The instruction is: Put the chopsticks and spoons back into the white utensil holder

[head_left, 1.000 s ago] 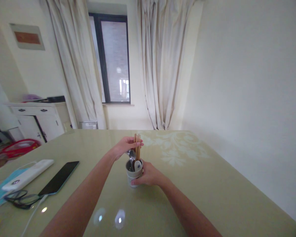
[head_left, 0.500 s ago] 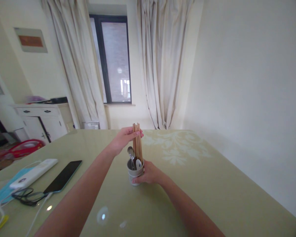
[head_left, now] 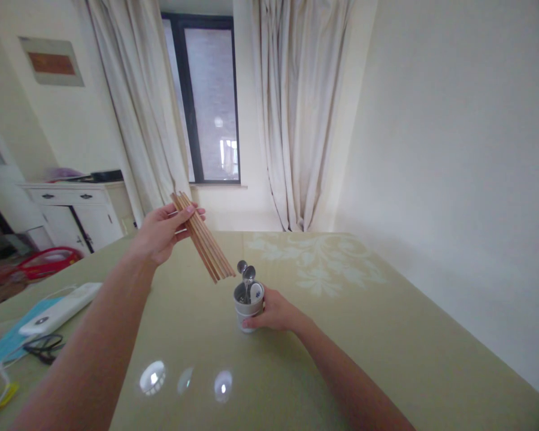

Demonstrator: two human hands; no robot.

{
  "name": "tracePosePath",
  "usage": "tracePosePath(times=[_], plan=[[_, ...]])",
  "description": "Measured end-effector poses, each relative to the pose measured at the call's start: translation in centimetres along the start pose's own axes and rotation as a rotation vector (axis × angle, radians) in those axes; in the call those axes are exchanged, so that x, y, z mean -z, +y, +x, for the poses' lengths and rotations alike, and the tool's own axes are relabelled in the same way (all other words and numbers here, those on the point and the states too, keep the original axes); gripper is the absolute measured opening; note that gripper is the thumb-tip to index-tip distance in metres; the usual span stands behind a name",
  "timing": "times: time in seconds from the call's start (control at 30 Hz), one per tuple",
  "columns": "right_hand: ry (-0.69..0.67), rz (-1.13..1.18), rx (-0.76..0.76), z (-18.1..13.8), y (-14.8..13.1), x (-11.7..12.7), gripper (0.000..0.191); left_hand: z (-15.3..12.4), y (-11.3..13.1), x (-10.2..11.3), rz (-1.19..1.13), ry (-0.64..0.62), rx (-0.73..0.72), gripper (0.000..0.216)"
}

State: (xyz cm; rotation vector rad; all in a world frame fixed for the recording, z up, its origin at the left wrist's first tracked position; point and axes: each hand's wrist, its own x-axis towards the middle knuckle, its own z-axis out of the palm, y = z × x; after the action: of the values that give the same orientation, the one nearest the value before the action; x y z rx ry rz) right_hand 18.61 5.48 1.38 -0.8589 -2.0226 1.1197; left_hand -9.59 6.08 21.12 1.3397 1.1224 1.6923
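Observation:
Several wooden chopsticks (head_left: 205, 242) are gripped in a bundle by my left hand (head_left: 164, 230), thumb across them near their upper ends. They slant down to the right, in the air left of a grey-white utensil cup (head_left: 248, 309). My right hand (head_left: 273, 309) wraps round the cup's right side, with the thumb at its front. Inside the cup stand metal spoons (head_left: 249, 273), bowls up, and a white spoon (head_left: 256, 292) with a blue mark. The cup is upright on the table; its lower contents are hidden.
The glossy green table (head_left: 341, 341) has a pale leaf pattern at the back right. On the left lie a white power strip (head_left: 60, 308), a blue mask (head_left: 20, 335), glasses (head_left: 44, 347) and white cables. A white cabinet (head_left: 78, 209) stands beyond the table.
The chopsticks have come out of the cup and moved left and up in my left hand, now slanted. My right hand still holds the cup in nearly the same place.

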Motion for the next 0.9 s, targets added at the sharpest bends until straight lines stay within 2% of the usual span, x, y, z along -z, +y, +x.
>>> tracePosePath(times=[0.13,0.3,0.47,0.57,0.67,0.8,0.9], plan=[[-0.01,0.029,0.013,0.0,0.2,0.0,0.069,-0.7,-4.3,1.6,0.083,0.046,-0.003,0.064],[0.002,-0.002,-0.02,-0.1,-0.2,0.2,0.069,-3.4,-9.1,0.6,0.148,0.06,0.025,0.08],[-0.005,-0.026,-0.024,-0.2,-0.1,0.3,0.073,-4.3,-11.3,0.1,0.168,0.114,0.024,0.076],[-0.005,-0.03,-0.028,-0.1,-0.1,0.4,0.073,-3.5,-11.6,0.6,0.097,0.071,0.13,0.071],[-0.004,-0.042,-0.037,-0.1,-0.1,0.5,0.073,-3.0,-12.8,1.4,0.027,0.037,0.312,0.059],[0.001,-0.033,-0.035,-0.2,0.0,0.5,0.072,-3.3,-16.5,1.7,0.018,-0.039,0.539,0.046],[0.014,-0.02,-0.032,-0.2,0.0,0.4,0.073,-3.6,-19.2,0.8,0.035,-0.073,0.562,0.044]])
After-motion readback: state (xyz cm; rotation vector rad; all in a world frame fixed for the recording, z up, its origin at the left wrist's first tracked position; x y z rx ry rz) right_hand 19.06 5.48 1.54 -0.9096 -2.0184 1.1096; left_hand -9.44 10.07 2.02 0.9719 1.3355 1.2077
